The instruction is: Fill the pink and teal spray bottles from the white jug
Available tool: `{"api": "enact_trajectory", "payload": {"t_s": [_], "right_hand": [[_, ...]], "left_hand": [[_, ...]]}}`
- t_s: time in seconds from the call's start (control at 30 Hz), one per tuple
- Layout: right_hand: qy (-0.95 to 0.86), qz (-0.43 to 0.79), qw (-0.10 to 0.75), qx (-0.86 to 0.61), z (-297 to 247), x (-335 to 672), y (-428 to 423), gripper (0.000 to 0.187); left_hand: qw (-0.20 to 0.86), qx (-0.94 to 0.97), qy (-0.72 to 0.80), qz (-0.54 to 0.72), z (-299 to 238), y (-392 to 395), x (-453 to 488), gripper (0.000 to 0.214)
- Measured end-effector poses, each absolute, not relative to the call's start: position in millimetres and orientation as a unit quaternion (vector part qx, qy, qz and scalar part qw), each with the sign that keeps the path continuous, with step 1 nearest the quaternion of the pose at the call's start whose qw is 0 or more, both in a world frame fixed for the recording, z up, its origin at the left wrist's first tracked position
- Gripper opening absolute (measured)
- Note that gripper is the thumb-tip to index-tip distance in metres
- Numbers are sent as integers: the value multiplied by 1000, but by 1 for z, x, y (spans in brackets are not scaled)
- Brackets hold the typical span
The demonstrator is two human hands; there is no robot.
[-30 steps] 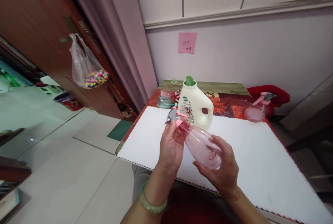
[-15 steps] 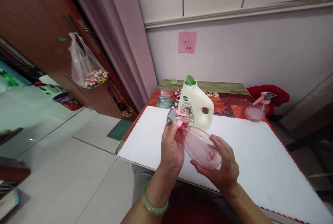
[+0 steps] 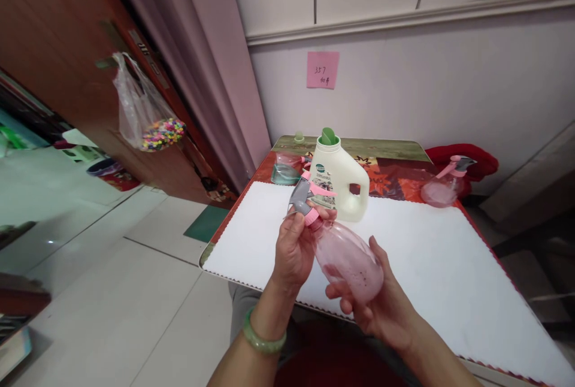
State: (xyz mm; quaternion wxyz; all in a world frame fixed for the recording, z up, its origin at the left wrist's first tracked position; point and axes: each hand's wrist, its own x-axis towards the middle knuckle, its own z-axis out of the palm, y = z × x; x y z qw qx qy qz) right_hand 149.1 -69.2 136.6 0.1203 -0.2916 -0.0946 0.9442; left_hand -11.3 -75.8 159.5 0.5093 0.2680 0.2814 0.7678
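Note:
A clear pink spray bottle (image 3: 344, 252) with a grey and pink trigger head (image 3: 302, 198) is held tilted above the table's front part. My left hand (image 3: 294, 252) is closed round its neck, just under the pink collar. Around the lower end, my right hand (image 3: 384, 309) cradles the bottle from below, thumb on the far right side and fingertips showing underneath. Whitish-pink cloudiness shows in the bottle. Just behind stands a cream jug (image 3: 339, 180) with a green spout in its open mouth, partly hidden by the trigger head.
A white mat (image 3: 426, 255) covers much of the table. At the back left lie pink and green clear bottles (image 3: 285, 171) and a small pale green cap (image 3: 299, 136). Another pink spray bottle (image 3: 442, 186) stands at the right edge, before a red stool (image 3: 483, 159).
My right hand has turned from the bottle's side to underneath its lower end. The bottle has rolled in my hands, and its trigger head now stands a little higher.

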Motion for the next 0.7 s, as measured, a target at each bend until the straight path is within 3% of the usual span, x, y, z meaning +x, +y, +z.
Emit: {"api": "enact_trajectory", "payload": {"t_s": [0.07,0.17,0.23,0.37,0.57,0.7], "right_hand": [[-55,961,78,-258,136,148,-69,99],[-81,960,95,-249,135,141,-75,102],[-144,933,174,-281,134,135,-82,99],[-306,777,420,-354,123,124,-95,86],[-494,635,471,-362,96,123,-102,112],[-578,506,512,-385,89,123,-99,105]], "left_hand": [[511,266,271,771,159,-77,-10,26],[479,259,280,791,158,-76,-10,24],[448,246,291,809,157,-74,-11,22],[422,219,307,824,155,-70,-13,21],[428,227,309,819,155,-71,-11,23],[433,219,335,807,156,-74,-9,25]]}}
